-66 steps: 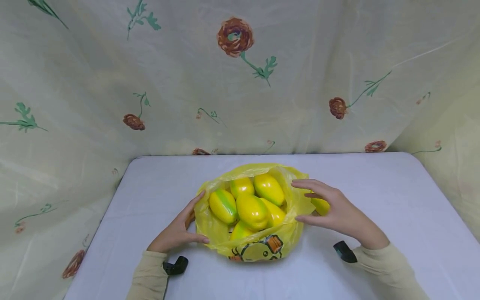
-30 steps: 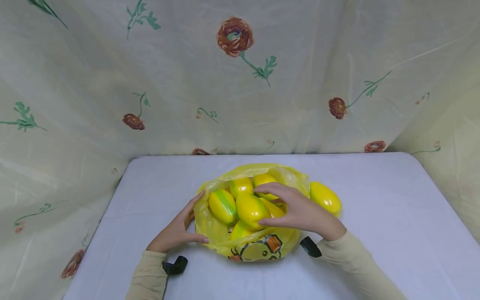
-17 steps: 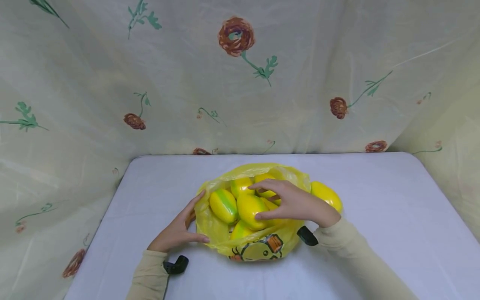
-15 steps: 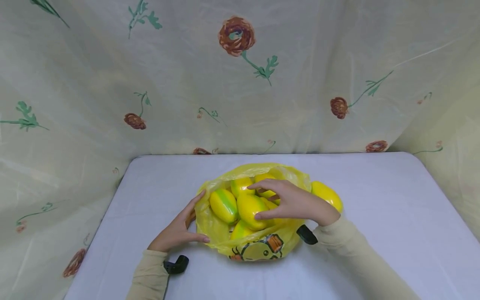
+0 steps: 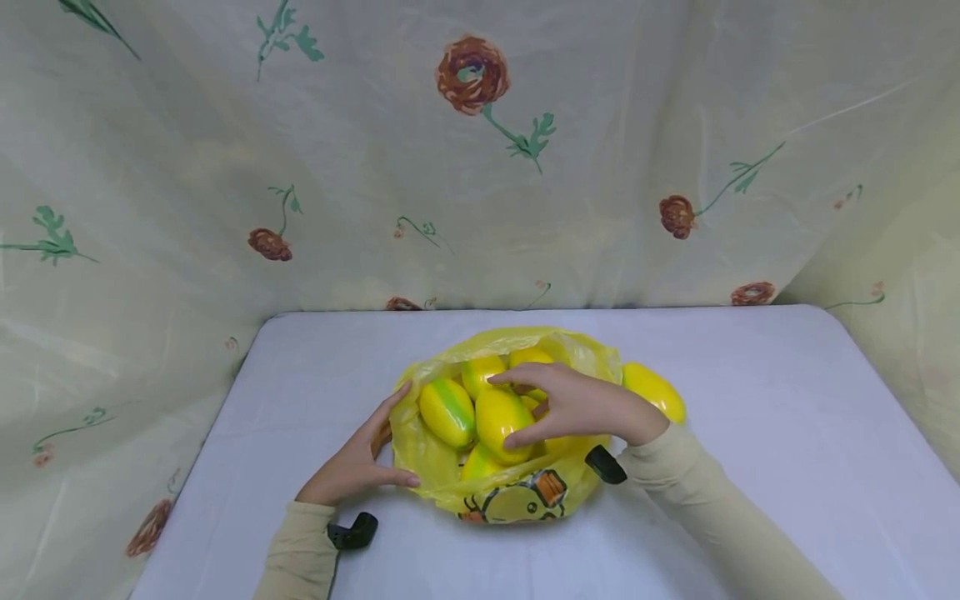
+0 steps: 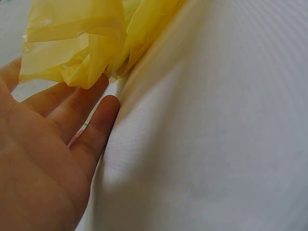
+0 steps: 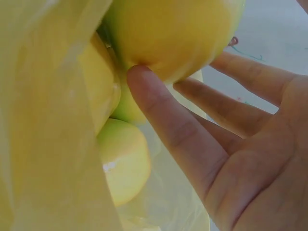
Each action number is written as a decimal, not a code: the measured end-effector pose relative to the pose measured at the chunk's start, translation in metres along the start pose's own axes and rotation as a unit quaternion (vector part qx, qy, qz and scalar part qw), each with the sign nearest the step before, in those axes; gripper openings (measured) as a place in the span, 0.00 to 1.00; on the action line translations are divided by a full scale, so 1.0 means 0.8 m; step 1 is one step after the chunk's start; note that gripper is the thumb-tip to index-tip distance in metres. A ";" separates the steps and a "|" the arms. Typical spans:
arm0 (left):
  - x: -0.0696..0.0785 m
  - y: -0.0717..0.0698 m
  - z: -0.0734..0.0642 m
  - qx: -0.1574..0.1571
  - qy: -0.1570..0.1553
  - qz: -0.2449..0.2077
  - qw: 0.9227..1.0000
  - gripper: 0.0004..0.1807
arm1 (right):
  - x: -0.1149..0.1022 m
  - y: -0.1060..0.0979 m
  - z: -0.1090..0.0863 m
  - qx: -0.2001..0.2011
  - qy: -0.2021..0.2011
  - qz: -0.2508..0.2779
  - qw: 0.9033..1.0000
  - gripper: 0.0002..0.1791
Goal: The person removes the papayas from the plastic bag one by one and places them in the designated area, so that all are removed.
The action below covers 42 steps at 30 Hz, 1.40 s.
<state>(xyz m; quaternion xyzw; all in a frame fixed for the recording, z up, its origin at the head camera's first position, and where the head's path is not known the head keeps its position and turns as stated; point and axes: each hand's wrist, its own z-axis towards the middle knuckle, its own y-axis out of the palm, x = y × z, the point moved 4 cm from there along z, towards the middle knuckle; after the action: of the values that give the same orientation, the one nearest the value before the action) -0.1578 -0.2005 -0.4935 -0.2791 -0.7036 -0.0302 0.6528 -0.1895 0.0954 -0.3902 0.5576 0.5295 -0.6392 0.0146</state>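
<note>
A yellow plastic bag (image 5: 405, 433) with a printed cartoon face sits on the table, its mouth wide. Several glossy yellow-green mangoes lie inside, among them a green-striped mango (image 5: 447, 412) at the left. My right hand (image 5: 573, 406) reaches into the mouth and holds the middle mango (image 5: 497, 421) between thumb and fingers. In the right wrist view the thumb presses this mango (image 7: 173, 33) and the other fingers lie partly behind it. My left hand (image 5: 358, 454) rests along the bag's left side, fingers extended and touching the plastic (image 6: 77, 43).
Another mango (image 5: 656, 390) lies on the white-covered table (image 5: 757, 417) just right of the bag, partly behind my right forearm. A flowered curtain (image 5: 585, 183) hangs behind the table and at both sides.
My right hand has moved left from the bag's right rim to the middle mango, and its thumb has closed in on it. The mango outside the bag shows more fully. The left hand stays put.
</note>
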 end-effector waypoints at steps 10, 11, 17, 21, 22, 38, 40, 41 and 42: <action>0.003 0.000 -0.001 -0.006 0.004 -0.003 1.000 0.68 | 0.003 0.005 -0.001 -0.003 -0.001 0.013 1.000 0.48; 0.004 0.000 -0.002 -0.005 0.004 -0.002 1.000 0.68 | 0.003 0.005 -0.001 -0.003 -0.004 0.015 1.000 0.48; 0.005 0.001 -0.002 -0.003 -0.002 -0.003 1.000 0.69 | -0.001 0.005 -0.001 0.001 -0.024 -0.013 1.000 0.48; 0.004 0.001 -0.002 -0.010 -0.001 -0.012 1.000 0.69 | -0.002 0.007 -0.004 0.002 -0.029 -0.018 0.999 0.48; 0.003 0.001 -0.002 -0.011 0.003 -0.013 1.000 0.68 | -0.001 0.007 -0.005 0.002 -0.028 -0.012 1.000 0.48; 0.004 -0.001 -0.003 -0.015 0.026 -0.008 1.000 0.68 | 0.003 0.006 -0.017 0.045 -0.036 0.039 0.998 0.51; 0.005 -0.001 -0.002 -0.014 0.026 -0.007 1.000 0.68 | 0.003 0.005 -0.020 0.054 -0.036 0.037 0.997 0.51; 0.004 -0.001 -0.002 -0.014 0.026 -0.006 1.000 0.68 | 0.005 0.004 -0.021 0.059 -0.036 0.038 0.997 0.51; 0.004 -0.001 -0.002 -0.014 0.025 -0.006 1.000 0.68 | 0.005 0.003 -0.023 0.064 -0.036 0.040 0.997 0.51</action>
<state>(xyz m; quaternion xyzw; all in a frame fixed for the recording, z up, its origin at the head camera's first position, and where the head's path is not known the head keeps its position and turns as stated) -0.1565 -0.2004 -0.4898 -0.2829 -0.6879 -0.0507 0.6665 -0.1771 0.1094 -0.3914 0.5545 0.4642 -0.6903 0.0234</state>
